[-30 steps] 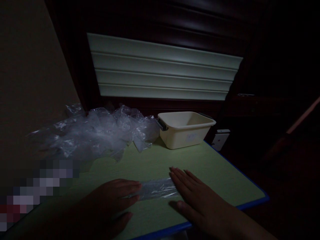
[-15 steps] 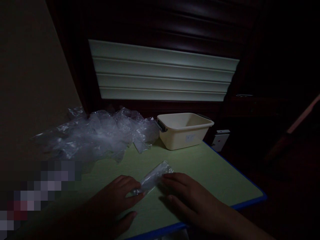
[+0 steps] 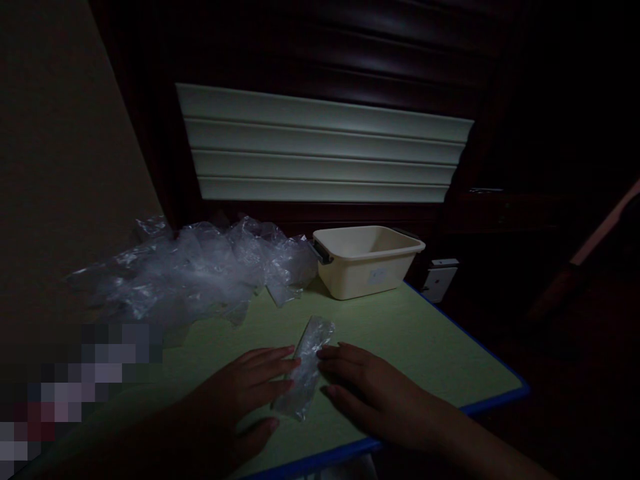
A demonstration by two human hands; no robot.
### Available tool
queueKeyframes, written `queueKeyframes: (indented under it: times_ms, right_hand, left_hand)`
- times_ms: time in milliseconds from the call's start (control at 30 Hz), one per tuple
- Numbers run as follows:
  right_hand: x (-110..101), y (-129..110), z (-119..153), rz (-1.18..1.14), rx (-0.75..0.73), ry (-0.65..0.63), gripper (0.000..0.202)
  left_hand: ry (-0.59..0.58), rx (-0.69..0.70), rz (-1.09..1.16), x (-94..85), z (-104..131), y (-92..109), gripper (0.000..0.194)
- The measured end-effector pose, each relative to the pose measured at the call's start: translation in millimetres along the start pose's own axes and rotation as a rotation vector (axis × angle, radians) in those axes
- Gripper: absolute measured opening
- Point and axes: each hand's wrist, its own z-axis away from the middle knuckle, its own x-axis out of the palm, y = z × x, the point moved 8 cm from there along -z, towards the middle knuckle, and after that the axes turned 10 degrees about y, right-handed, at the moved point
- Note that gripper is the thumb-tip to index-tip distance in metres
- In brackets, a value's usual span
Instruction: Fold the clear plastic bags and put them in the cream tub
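A clear plastic bag (image 3: 306, 367), folded into a narrow strip, lies on the green tabletop (image 3: 390, 340) between my hands. My left hand (image 3: 250, 387) rests at its left edge, fingers stretched and spread, fingertips touching the plastic. From the other side my right hand (image 3: 367, 387) reaches in, its fingers extended and their tips on the strip's right edge. Neither hand is closed around the bag. Behind them, at the left of the table, spreads a heap of crumpled clear plastic bags (image 3: 200, 267).
A cream plastic basin (image 3: 367, 277) with dark handles stands at the table's back right. Blue edging (image 3: 495, 400) runs along the table's rim. Beyond the right edge is a white device (image 3: 440, 281). A slatted panel (image 3: 325, 147) rises behind; the room is dim.
The folded bag has turned to lie more lengthwise away from me and looks flatter. My left fingers have stretched out along its edge; the right hand has shifted slightly left.
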Motion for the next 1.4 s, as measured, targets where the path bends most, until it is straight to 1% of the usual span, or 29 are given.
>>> queueKeyframes:
  times_ms: [67,133,300,400,467,567,667,733,800,933,1067,1167,1233,1400]
  right_hand:
    - [0,0,0,-0.008,-0.004,0.005,0.029]
    - [-1,0,0,-0.014,-0.007,0.012,0.03]
    - [0,0,0,0.011,0.01,0.018,0.036]
    - [-1,-4,0,0.013,-0.034,0.024,0.041]
    - [0,-7,0,0.005,-0.07,0.015,0.043]
    - [0,-7,0,0.002,-0.069,0.004,0.039]
    - [0,-6,0,-0.008,-0.058,-0.001,0.038]
    - [-1,-6,0,-0.015,-0.054,-0.001,0.037]
    - [-1,-7,-1,-0.026,-0.051,0.008,0.036]
    - [2,-4,0,-0.035,-0.061,0.025,0.036]
    - [5,-4,1,0.005,-0.153,0.097,0.033]
    - [9,-7,1,-0.016,-0.192,0.044,0.027]
    - [11,-8,0,-0.073,-0.174,0.0,0.023]
    - [8,-3,-3,-0.154,-0.066,0.001,0.022]
  left_hand:
    - [-0.07,0.015,0.005,4.8,0,2,0.055]
    - [-0.108,0.008,0.009,5.9,-2,3,0.056]
    - [-0.089,-0.026,0.044,0.9,-8,8,0.063]
    - [-0.111,-0.049,0.057,1.5,-11,10,0.06]
    - [-0.13,-0.039,0.043,3.2,-13,12,0.059]
    - [-0.061,-0.007,0.026,1.0,-16,12,0.06]
    - [0.033,0.018,0.003,-1.1,-17,8,0.048]
    - [0.045,0.044,-0.005,1.0,-18,6,0.04]
    - [0.049,0.055,0.002,2.9,-18,5,0.035]
    - [0.085,0.03,0.021,3.8,-18,2,0.032]
    - [0.149,-0.022,0.046,3.0,-20,-2,0.03]
    - [0.196,-0.034,0.091,0.5,-21,-4,0.031]
    - [0.194,-0.047,0.093,1.1,-21,-6,0.032]
    - [0.201,-0.156,0.12,6.4,-20,-16,0.029]
